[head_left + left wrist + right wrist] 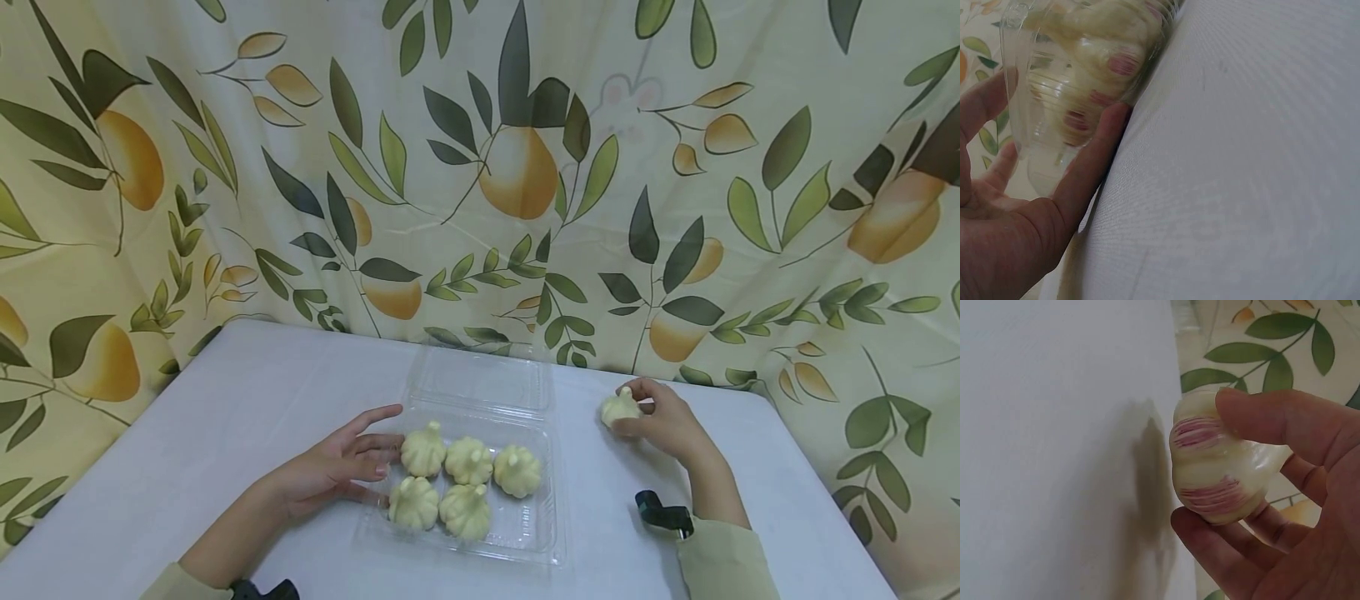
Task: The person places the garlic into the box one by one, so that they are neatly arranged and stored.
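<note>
On the right side of the table, my right hand [663, 417] holds a garlic bulb [620, 408] between thumb and fingers. Purple streaks mark that pale bulb [1210, 469] in the right wrist view, and a shadow falls on the cloth beside it. A clear plastic container [525, 533] lies in the middle with several more garlic bulbs [469, 461] inside, in two rows. Against its left side rests my left hand [337, 467], fingers spread. The left wrist view has the thumb [1088, 169] low along the container wall [1019, 112], near the cloth.
The container's hinged lid [480, 379] is folded back toward the far edge of the white-covered table [262, 383]. Behind the table hangs a curtain [465, 233] printed with leaves and fruit. A dark wrist device [663, 511] is by the right sleeve.
</note>
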`<action>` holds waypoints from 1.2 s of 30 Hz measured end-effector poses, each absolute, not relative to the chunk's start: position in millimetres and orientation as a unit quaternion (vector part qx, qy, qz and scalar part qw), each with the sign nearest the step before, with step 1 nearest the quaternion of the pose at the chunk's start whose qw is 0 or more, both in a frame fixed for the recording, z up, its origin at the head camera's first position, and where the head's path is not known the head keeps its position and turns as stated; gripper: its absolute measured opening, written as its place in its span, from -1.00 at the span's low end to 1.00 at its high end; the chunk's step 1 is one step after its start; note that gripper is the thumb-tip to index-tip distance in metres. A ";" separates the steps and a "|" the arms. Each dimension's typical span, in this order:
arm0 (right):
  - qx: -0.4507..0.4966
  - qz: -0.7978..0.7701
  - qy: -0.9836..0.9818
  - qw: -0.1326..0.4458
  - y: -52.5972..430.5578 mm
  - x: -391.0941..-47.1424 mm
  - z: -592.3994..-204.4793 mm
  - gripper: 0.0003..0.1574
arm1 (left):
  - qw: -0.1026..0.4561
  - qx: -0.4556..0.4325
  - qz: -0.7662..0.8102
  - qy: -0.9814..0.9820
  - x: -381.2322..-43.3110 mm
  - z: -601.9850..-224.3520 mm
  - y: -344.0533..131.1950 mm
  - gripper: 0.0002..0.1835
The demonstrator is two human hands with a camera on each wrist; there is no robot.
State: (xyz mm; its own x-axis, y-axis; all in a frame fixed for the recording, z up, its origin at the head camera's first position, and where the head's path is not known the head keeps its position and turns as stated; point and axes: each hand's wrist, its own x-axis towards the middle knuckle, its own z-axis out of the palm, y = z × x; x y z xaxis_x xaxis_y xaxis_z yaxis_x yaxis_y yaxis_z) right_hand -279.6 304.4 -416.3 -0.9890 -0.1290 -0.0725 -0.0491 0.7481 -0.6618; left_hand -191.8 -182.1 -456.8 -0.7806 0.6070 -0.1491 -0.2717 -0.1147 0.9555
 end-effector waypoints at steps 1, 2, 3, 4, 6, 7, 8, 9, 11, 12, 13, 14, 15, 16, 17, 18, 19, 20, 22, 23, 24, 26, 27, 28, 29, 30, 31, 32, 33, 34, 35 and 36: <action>-0.048 -0.356 0.932 0.056 303.0 -279.2 -415.1 -0.34 | 0.300 0.142 0.733 0.594 -191.9 -456.7 -182.0 -0.12; -0.051 -0.360 0.930 0.055 301.7 -278.8 -413.8 -0.34 | 0.299 0.142 0.733 0.594 -191.8 -456.5 -181.9 -0.12; -0.054 -0.364 0.928 0.052 300.4 -278.2 -412.2 -0.35 | 0.299 0.142 0.733 0.594 -191.7 -456.5 -182.0 -0.12; -0.059 -0.368 0.927 0.048 299.4 -277.7 -410.6 -0.35 | 0.299 0.142 0.733 0.595 -191.7 -456.6 -182.0 -0.12; -0.070 -0.371 0.925 0.039 297.5 -276.4 -407.1 -0.34 | 0.299 0.142 0.730 0.597 -191.9 -457.1 -182.2 -0.11; -0.076 -0.372 0.925 0.034 296.6 -275.7 -405.3 -0.35 | 0.299 0.142 0.729 0.599 -192.0 -457.1 -182.2 -0.11; -0.083 -0.373 0.924 0.030 295.7 -275.1 -403.6 -0.35 | 0.299 0.143 0.728 0.600 -192.1 -457.4 -182.3 -0.11; -0.090 -0.374 0.923 0.026 294.8 -274.5 -402.0 -0.35 | 0.299 0.142 0.727 0.601 -192.2 -457.6 -182.4 -0.11; -0.104 -0.376 0.921 0.021 292.7 -273.4 -399.1 -0.36 | 0.299 0.141 0.726 0.603 -192.6 -458.0 -182.5 -0.11; -0.110 -0.377 0.920 0.020 291.4 -272.8 -397.5 -0.37 | 0.299 0.141 0.726 0.603 -192.7 -458.0 -182.5 -0.11; -0.115 -0.378 0.918 0.019 289.9 -272.3 -396.0 -0.37 | 0.299 0.141 0.726 0.603 -192.8 -458.2 -182.4 -0.11; -0.119 -0.380 0.917 0.019 288.2 -271.5 -394.5 -0.37 | 0.298 0.142 0.726 0.604 -193.0 -458.6 -182.5 -0.11; -0.123 -0.380 0.916 0.019 286.5 -270.9 -393.0 -0.37 | 0.297 0.141 0.726 0.603 -193.0 -458.6 -182.5 -0.11; -0.127 -0.380 0.916 0.019 284.8 -270.2 -391.6 -0.37 | 0.297 0.142 0.726 0.604 -193.1 -458.8 -182.4 -0.11; -0.130 -0.380 0.916 0.019 283.0 -269.4 -390.1 -0.37 | 0.296 0.143 0.727 0.603 -193.1 -458.8 -182.4 -0.11; -0.133 -0.381 0.915 0.019 281.3 -268.7 -388.8 -0.37 | 0.296 0.144 0.726 0.603 -193.2 -458.7 -182.3 -0.11; -0.137 -0.382 0.914 0.020 279.7 -268.1 -387.7 -0.37 | 0.296 0.144 0.726 0.603 -193.2 -458.7 -182.2 -0.11; -0.140 -0.384 0.913 0.021 278.3 -267.4 -386.6 -0.37 | 0.297 0.144 0.727 0.602 -193.1 -458.5 -182.2 -0.11; -0.149 -0.386 0.910 0.021 275.8 -266.1 -384.7 -0.37 | 0.298 0.143 0.728 0.601 -193.1 -458.0 -182.0 -0.11; -0.154 -0.387 0.909 0.020 274.7 -265.5 -383.9 -0.36 | 0.299 0.143 0.728 0.600 -193.1 -458.0 -182.0 -0.11; -0.158 -0.387 0.908 0.020 273.9 -264.9 -383.2 -0.36 | 0.300 0.143 0.728 0.599 -193.0 -457.8 -181.9 -0.11; -0.166 -0.387 0.907 0.019 272.0 -263.4 -381.6 -0.36 | 0.299 0.143 0.729 0.598 -192.9 -457.6 -181.8 -0.12; -0.168 -0.386 0.907 0.018 271.2 -262.8 -380.8 -0.37 | 0.299 0.143 0.729 0.598 -192.8 -457.5 -181.8 -0.12; -0.170 -0.385 0.907 0.018 270.3 -262.2 -380.1 -0.37 | 0.299 0.144 0.729 0.599 -192.8 -457.6 -181.7 -0.12; -0.172 -0.387 0.906 0.018 269.4 -261.5 -379.3 -0.37 | 0.299 0.142 0.729 0.599 -192.8 -457.7 -181.7 -0.12; -0.175 -0.388 0.905 0.019 268.5 -261.1 -378.7 -0.38 | 0.299 0.141 0.729 0.599 -192.8 -457.8 -181.7 -0.12; -0.177 -0.392 0.902 0.021 267.3 -260.6 -378.0 -0.38 | 0.299 0.140 0.729 0.600 -193.0 -458.1 -181.7 -0.13; -0.180 -0.395 0.900 0.022 266.3 -260.2 -377.5 -0.39 | 0.300 0.137 0.728 0.601 -193.0 -458.4 -181.7 -0.12; -0.182 -0.399 0.898 0.024 265.2 -259.9 -377.0 -0.39 | 0.300 0.136 0.728 0.601 -193.0 -458.3 -181.7 -0.12; -0.186 -0.404 0.895 0.026 264.2 -259.6 -376.6 -0.40 | 0.300 0.135 0.728 0.602 -193.1 -458.5 -181.6 -0.12; -0.188 -0.406 0.894 0.028 263.2 -259.3 -376.4 -0.40 | 0.300 0.134 0.728 0.602 -193.0 -458.5 -181.7 -0.12; -0.191 -0.409 0.892 0.030 262.2 -259.1 -376.2 -0.40 | 0.300 0.134 0.728 0.602 -193.0 -458.6 -181.7 -0.13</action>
